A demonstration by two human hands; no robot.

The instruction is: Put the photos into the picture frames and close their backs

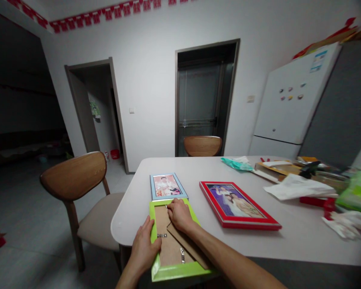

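A green picture frame (180,272) lies face down at the near edge of the white table (289,237), its brown backing board up. My left hand (144,245) rests flat on the frame's left rail, fingers stretched out. My right hand (178,213) sits on the backing near the top edge, fingertips pinched at a small metal clip there. A brown stand flap (188,245) lies under my right forearm. Just beyond the green frame lies a blue framed photo (167,186), and to its right a red framed photo (237,204).
A wooden chair (78,180) stands left of the table and another (202,145) at its far side. Papers, a teal bag (236,163), white cloth (347,222) and green packaging (359,192) crowd the table's right end. A white fridge (291,108) stands behind.
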